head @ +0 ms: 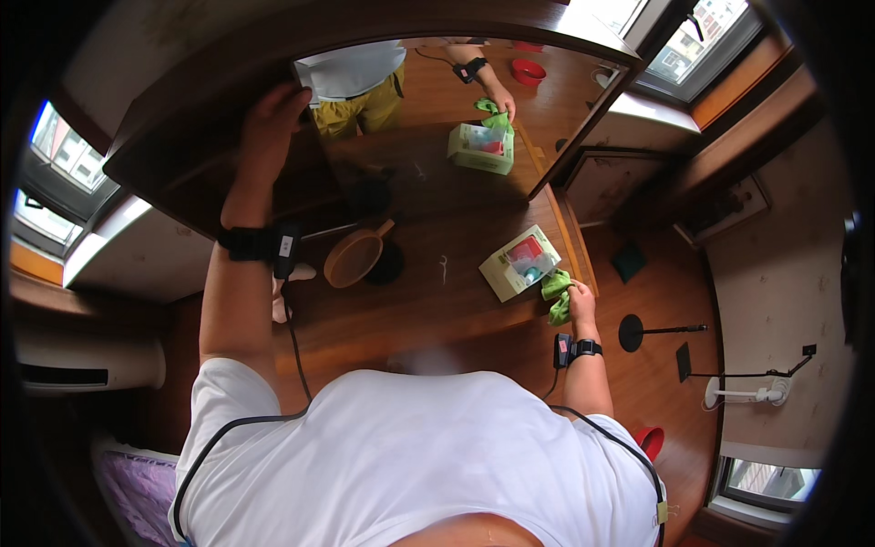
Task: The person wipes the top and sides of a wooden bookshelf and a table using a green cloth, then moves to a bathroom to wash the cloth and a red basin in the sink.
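Observation:
My left hand is raised in shadow with its fingertips at the left edge of a mirror panel; whether they grip that edge is unclear. My right hand holds a bunched green cloth at the right end of a dark wooden tabletop. The cloth touches the corner of a pale cardboard box, which contains a red item, clear plastic and a teal-capped item. A round wood-framed object with a handle leans near a black round thing. Between them and the box lies a small white hooked item.
A dark cabinet surrounds the mirror. Pinkish-white items sit at the tabletop's left edge. On the floor at right are a green cushion, a black-based stand and a red basin. Cables run from both wrist devices.

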The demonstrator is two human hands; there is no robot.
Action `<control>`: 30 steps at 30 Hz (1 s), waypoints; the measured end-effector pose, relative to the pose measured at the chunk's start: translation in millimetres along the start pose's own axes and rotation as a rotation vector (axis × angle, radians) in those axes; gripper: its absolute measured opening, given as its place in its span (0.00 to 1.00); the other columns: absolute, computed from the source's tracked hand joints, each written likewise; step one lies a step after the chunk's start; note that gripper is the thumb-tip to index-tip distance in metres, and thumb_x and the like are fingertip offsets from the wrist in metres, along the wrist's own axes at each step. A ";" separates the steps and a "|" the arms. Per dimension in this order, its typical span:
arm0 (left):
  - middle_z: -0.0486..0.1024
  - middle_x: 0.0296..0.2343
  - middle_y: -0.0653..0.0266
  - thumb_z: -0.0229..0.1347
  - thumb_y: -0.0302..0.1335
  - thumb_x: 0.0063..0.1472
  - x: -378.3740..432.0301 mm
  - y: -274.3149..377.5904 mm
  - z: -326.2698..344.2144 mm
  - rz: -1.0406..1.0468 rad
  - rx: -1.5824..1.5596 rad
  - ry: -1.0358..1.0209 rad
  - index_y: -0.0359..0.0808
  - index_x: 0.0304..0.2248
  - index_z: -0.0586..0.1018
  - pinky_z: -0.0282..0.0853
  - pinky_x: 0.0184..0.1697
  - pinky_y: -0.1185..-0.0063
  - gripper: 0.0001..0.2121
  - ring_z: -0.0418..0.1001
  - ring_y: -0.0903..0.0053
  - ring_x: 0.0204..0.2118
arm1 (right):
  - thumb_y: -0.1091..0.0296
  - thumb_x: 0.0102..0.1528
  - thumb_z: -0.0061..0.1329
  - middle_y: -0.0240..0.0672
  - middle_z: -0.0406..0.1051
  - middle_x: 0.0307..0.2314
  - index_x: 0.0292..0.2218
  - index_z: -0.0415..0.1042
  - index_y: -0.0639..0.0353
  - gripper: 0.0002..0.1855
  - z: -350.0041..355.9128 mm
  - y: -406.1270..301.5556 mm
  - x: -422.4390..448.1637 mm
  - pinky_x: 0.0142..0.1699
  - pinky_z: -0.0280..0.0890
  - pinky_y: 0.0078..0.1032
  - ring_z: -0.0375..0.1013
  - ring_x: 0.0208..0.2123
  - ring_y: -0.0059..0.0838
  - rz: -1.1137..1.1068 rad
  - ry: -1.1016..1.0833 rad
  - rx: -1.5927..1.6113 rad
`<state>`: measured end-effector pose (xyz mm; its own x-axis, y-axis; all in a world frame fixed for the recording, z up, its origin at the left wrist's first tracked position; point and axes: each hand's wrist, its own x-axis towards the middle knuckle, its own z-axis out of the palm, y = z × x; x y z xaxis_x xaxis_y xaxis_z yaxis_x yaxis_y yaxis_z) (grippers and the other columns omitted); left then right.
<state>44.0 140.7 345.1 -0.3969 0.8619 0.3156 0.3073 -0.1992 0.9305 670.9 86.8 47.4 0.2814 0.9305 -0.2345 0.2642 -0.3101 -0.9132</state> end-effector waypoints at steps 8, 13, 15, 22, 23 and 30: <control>0.78 0.31 0.70 0.60 0.39 0.58 -7.0 -7.1 -38.2 -0.046 0.097 0.132 0.36 0.46 0.78 0.65 0.34 0.85 0.20 0.69 0.86 0.29 | 0.69 0.55 0.44 0.33 0.75 0.32 0.46 0.72 0.68 0.19 -6.6 5.5 -2.4 0.36 0.67 0.19 0.72 0.30 0.21 -0.050 0.072 -0.033; 0.76 0.28 0.71 0.59 0.36 0.60 -22.2 -1.5 -78.2 0.009 0.170 0.188 0.35 0.44 0.79 0.63 0.31 0.86 0.16 0.66 0.87 0.25 | 0.69 0.55 0.43 0.32 0.74 0.30 0.47 0.72 0.67 0.19 -2.3 11.4 -1.5 0.35 0.66 0.19 0.71 0.29 0.21 0.009 0.110 0.123; 0.76 0.28 0.71 0.58 0.36 0.60 -27.8 1.3 -93.3 0.019 0.228 0.251 0.35 0.44 0.79 0.63 0.30 0.86 0.16 0.66 0.87 0.25 | 0.69 0.56 0.42 0.30 0.73 0.30 0.47 0.71 0.67 0.19 3.9 9.1 1.0 0.35 0.66 0.19 0.71 0.29 0.20 0.023 0.108 0.164; 0.74 0.27 0.64 0.58 0.36 0.60 -41.2 -15.0 -132.1 0.257 0.379 0.629 0.32 0.44 0.77 0.68 0.37 0.80 0.17 0.72 0.78 0.30 | 0.66 0.56 0.43 0.32 0.73 0.34 0.48 0.71 0.67 0.20 12.7 6.9 11.8 0.39 0.67 0.21 0.72 0.33 0.23 -0.040 0.086 0.083; 0.75 0.29 0.62 0.58 0.35 0.60 -44.8 -18.3 -134.5 0.358 0.532 0.770 0.32 0.43 0.77 0.69 0.39 0.78 0.17 0.73 0.75 0.33 | 0.67 0.56 0.42 0.33 0.73 0.34 0.48 0.71 0.68 0.20 18.0 5.0 10.5 0.39 0.67 0.21 0.72 0.34 0.23 -0.049 0.090 0.085; 0.76 0.36 0.57 0.55 0.30 0.61 -50.7 -11.5 -162.5 0.582 0.675 0.777 0.34 0.40 0.80 0.69 0.45 0.75 0.10 0.74 0.68 0.39 | 0.69 0.57 0.41 0.31 0.73 0.33 0.48 0.70 0.68 0.20 16.7 10.6 9.8 0.38 0.66 0.20 0.71 0.32 0.21 -0.058 0.048 0.119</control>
<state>-79.9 23.5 348.5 -0.3941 0.1621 0.9047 0.9179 0.0198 0.3963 661.1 95.9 29.9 0.3136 0.9349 -0.1664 0.1705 -0.2278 -0.9587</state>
